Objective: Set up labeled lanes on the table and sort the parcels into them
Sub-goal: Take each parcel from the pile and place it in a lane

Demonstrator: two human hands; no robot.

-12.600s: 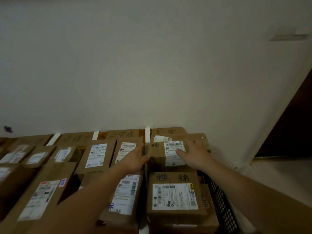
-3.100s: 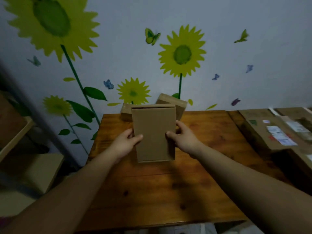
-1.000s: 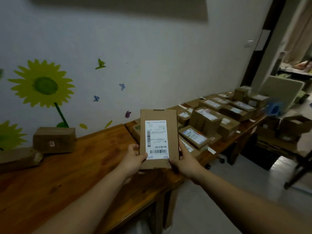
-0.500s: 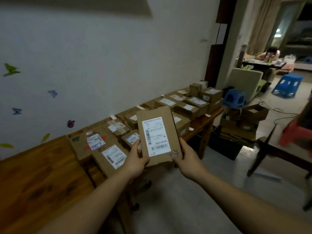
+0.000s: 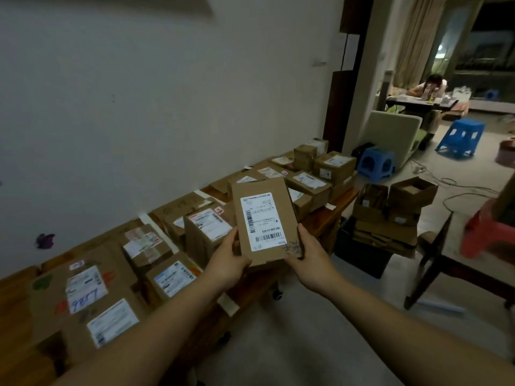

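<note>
Holding: one flat parcel [image 5: 264, 221], label facing me, up in the air before the counter [image 5: 320, 218].
Left hand [image 5: 227, 263]: curled round its lower left edge.
Right hand [image 5: 312, 263]: gripping its lower right corner.
Counter: labelled parcels [image 5: 206, 229], over ten.
Floor: two blue stools [image 5: 376, 162] [image 5: 459, 137].

One parcel [image 5: 264, 221] is being held; over a dozen other parcels [image 5: 209, 227] are lying on the desk [image 5: 326, 215]; two blue stools [image 5: 374, 162] and one red stool [image 5: 485, 229] are standing
</note>
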